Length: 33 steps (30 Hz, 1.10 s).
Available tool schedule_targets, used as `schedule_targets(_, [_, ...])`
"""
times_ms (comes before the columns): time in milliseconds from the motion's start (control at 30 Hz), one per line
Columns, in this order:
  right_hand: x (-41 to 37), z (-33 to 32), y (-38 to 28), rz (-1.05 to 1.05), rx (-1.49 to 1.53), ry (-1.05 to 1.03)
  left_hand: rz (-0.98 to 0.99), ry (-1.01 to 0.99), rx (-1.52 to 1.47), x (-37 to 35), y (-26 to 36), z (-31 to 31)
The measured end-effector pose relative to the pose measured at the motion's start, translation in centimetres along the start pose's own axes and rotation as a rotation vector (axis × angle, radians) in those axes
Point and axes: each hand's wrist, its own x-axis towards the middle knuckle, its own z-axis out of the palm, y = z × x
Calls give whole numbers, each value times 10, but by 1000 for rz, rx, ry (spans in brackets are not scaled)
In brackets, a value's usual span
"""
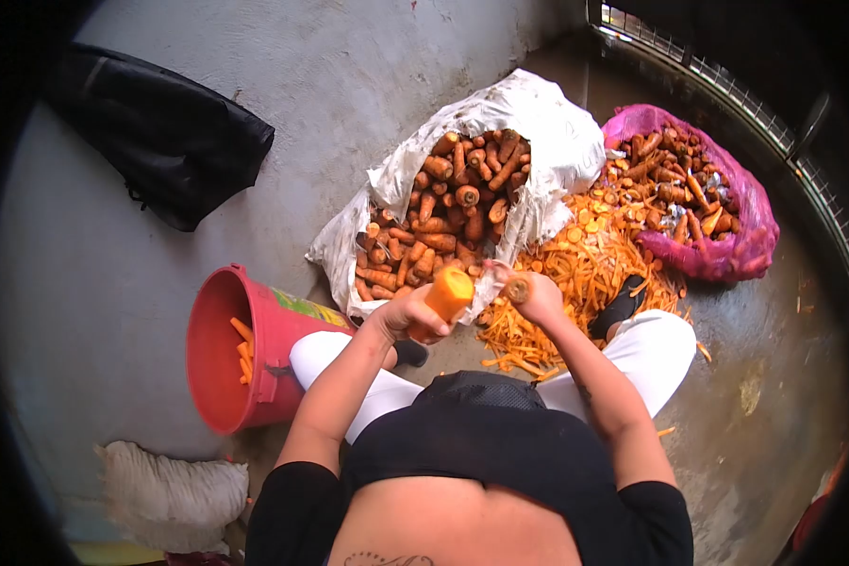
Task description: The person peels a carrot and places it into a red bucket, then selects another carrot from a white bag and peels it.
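My left hand (407, 313) is closed around a thick peeled carrot (450, 292), its bright orange end pointing up. To its right, my right hand (536, 294) is closed on something with a round brownish end; I cannot make out what it is. Just beyond both hands lies an open white sack (561, 141) full of unpeeled carrots (439, 226). Orange peelings and cut pieces (585, 283) are heaped on the floor beyond and beside my right hand.
A red bucket (269, 349) lies tilted at the left with peeled carrots (243, 351) inside. A pink mesh sack (759, 226) of carrots and scraps is at the right. Black sheeting (174, 141) lies upper left, and a pale stuffed sack (174, 495) lower left.
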Motion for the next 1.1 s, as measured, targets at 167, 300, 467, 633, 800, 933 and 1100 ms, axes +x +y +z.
schedule_targets(167, [4,-28,64,29,178,61,189,54,89,-9,-17,-17])
schedule_targets(300, [-6,-57,40,229,-364,206,310,272,255,-1,-10,4])
schedule_targets(467, [1,-72,39,169,-427,310,394,470,328,9,-5,11])
schedule_targets(633, [28,-68,55,311,-808,-137,267,460,282,9,-8,1])
schedule_targets(800, [54,-38,62,433,-978,-689,249,515,389,5,-6,4])
schedule_targets(933, [31,-46,50,115,-654,-283,218,408,373,-5,3,7])
schedule_targets(1100, [-1,-62,-4,-335,508,110,232,318,192,-1,-6,5])
